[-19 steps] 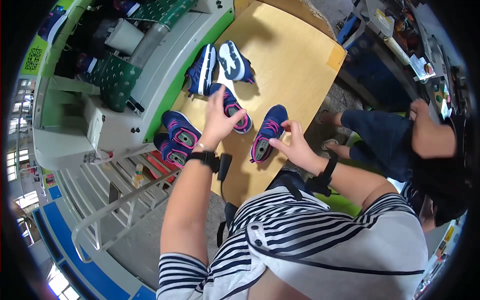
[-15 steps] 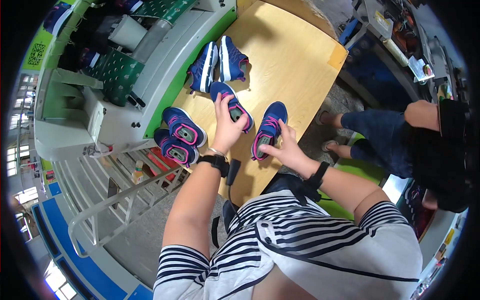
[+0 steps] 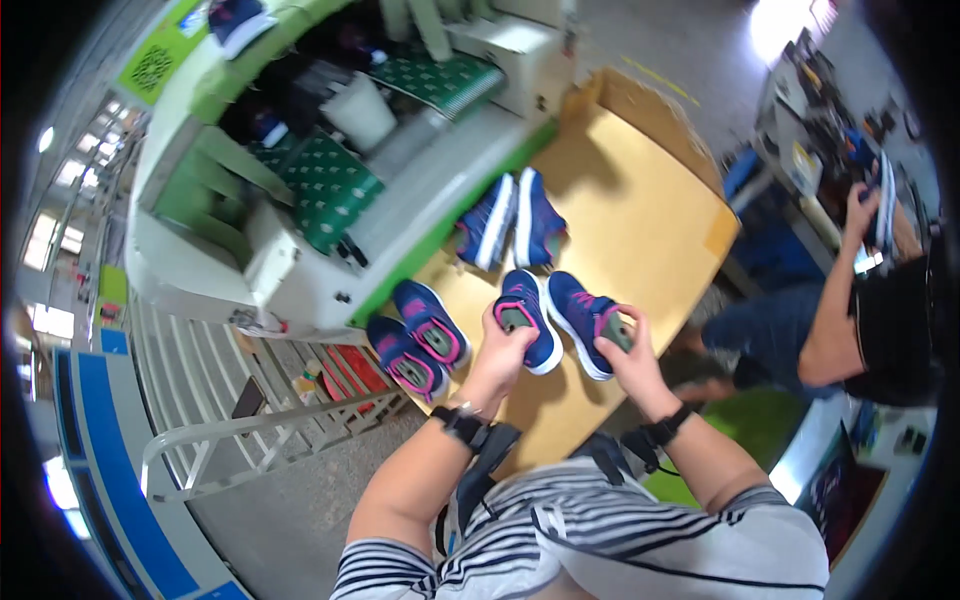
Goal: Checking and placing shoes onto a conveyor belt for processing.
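Observation:
Close together over the table (image 3: pixel 655 225) are two navy sneakers with pink trim and white soles. My left hand (image 3: pixel 500 358) grips the left sneaker (image 3: pixel 540 335) by its heel opening. On the other side, my right hand (image 3: pixel 637 365) holds the right sneaker (image 3: pixel 572 300) by its heel, thumb at the collar. Both are tilted, with their white soles turned toward each other. Beyond them, another pair, a left sneaker (image 3: pixel 487 225) and a right sneaker (image 3: pixel 541 218), lies on its sides. Left of my left hand, two more sneakers (image 3: pixel 437 330) (image 3: pixel 405 362) stand upright, side by side.
A white and green machine (image 3: pixel 400 215) with green perforated pads borders the table's left side. Below it stands a metal rack (image 3: pixel 300 400). A raised cardboard edge (image 3: pixel 665 120) lines the far end. At right, a co-worker's hand (image 3: pixel 860 210) holds a shoe (image 3: pixel 885 200).
Both held sneakers have come together and turned, soles now facing each other. The view has shifted, putting the scene lower and to the right. The co-worker now holds up a shoe.

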The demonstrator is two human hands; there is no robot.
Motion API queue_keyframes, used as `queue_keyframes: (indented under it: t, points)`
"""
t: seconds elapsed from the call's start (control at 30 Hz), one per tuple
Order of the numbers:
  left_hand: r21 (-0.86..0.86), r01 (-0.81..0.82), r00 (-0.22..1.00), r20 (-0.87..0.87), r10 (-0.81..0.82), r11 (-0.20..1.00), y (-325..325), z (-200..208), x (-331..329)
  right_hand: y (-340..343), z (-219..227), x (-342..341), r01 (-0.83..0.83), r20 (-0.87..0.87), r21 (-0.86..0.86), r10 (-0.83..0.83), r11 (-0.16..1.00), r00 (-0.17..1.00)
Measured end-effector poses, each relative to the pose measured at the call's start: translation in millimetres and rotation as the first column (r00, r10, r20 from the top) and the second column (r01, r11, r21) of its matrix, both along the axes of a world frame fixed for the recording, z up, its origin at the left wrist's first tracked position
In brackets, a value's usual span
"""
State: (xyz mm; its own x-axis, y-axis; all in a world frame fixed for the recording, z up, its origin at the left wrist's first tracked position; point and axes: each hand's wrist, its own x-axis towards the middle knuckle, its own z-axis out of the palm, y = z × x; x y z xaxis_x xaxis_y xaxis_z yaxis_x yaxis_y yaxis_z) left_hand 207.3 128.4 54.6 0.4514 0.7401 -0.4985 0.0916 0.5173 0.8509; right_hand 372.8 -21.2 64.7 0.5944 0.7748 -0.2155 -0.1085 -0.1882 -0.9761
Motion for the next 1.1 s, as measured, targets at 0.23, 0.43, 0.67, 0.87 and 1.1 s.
queue_keyframes:
  t: [0.23,0.43,0.67,0.87,1.1]
  points:
    - [0.325,-0.360,0.914,0.311,0.261,0.875,147.0,167.0,-55.5,237.1,105.7,43.7,-0.179,0.434,0.445,-0.037,0.878,0.900]
    - [0.857,-0.171,0.596,-0.302,0.744,0.486,392.8,140.0,-116.6,495.0,130.8,18.5,-0.382,0.754,0.157,0.139,0.911,0.642]
    - [0.998,0.059,0.936,-0.051,0.348,-0.013,236.4,135.1,5.2,391.2,56.4,72.4,-0.282,0.905,0.278,-0.153,0.918,0.397]
    - [0.628,0.274,0.765,-0.601,0.230,0.728,149.9,-14.6,24.6,215.9,-57.6,26.1,-0.037,0.653,-0.213,0.170,0.976,0.738]
    - [0.459,0.403,0.785,-0.619,-0.041,0.792,128.8,-2.2,56.6,107.2,-4.6,57.5,-0.040,0.727,-0.433,0.375,0.900,0.575]
